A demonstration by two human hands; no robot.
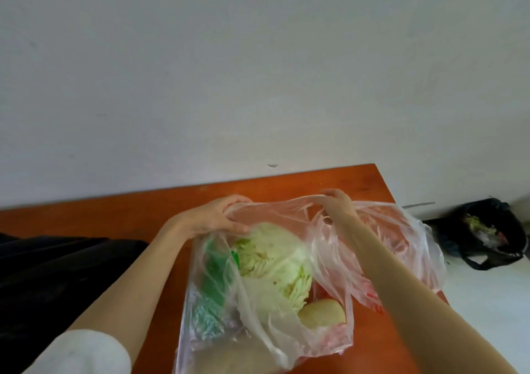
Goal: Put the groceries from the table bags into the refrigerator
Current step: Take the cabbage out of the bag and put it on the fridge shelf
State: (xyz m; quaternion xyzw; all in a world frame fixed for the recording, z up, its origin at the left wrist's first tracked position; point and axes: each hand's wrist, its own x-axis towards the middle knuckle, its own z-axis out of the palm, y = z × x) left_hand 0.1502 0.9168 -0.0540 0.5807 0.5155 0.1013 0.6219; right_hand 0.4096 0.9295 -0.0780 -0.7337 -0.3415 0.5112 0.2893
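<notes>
Head view, looking down on an orange-brown counter [286, 190] set against a pale wall [258, 72]. A clear plastic bag [258, 322] of groceries lies on the counter, its mouth pulled apart by both hands. The left hand [218, 219] has its fingers [238, 201] curled tight around the bag's far left rim; the right hand [337, 201] has its fingers closed on a bunched strip of the rim at the far right. Inside the bag, a pale green cabbage [275, 262] sits in the middle, a green packet [213, 282] lies to its left against the bag wall, and a pale yellowish round item [321, 312] rests just below and to the right of the cabbage; its identity cannot be told. A white sleeve [83, 353] covers the left upper arm. A dark cloth [57, 273] lies at the left of the counter. On the floor to the right stands a black bag [487, 236] holding scraps
</notes>
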